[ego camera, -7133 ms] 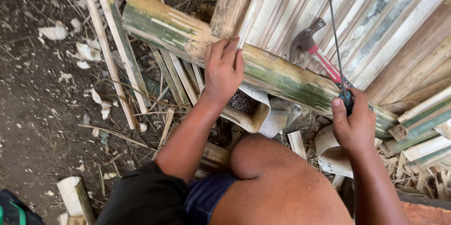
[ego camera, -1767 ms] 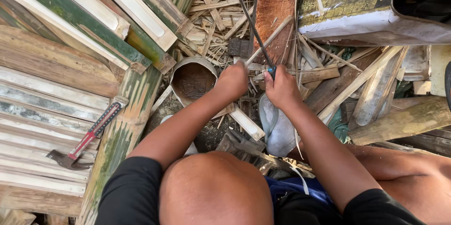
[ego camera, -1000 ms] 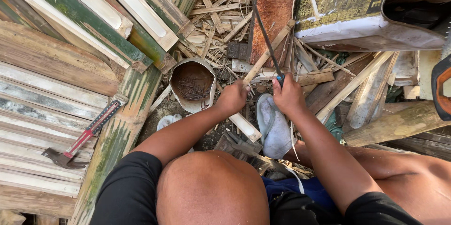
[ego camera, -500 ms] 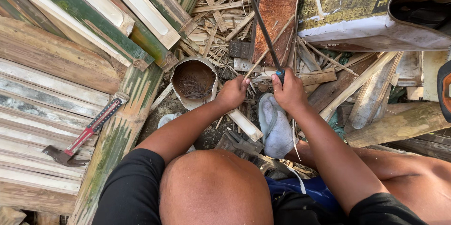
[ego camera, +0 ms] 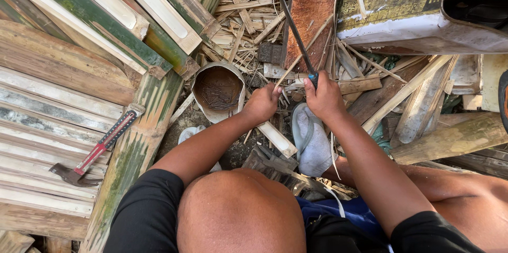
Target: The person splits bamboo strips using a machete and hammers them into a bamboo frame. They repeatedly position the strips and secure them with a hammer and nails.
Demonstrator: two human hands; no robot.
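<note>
Below, right hand (ego camera: 324, 96) grips the long blade (ego camera: 292, 25); left hand (ego camera: 262, 103) fists a bamboo strip (ego camera: 276, 138); a slip risks cutting fingers

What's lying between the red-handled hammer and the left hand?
In the head view, a green-streaked bamboo pole lies between the hammer and the left hand, then the cut bamboo cup right beside that hand.

Red-handled hammer (ego camera: 90, 152), round tin (ego camera: 218, 92), grey sandal (ego camera: 312, 139)
</note>
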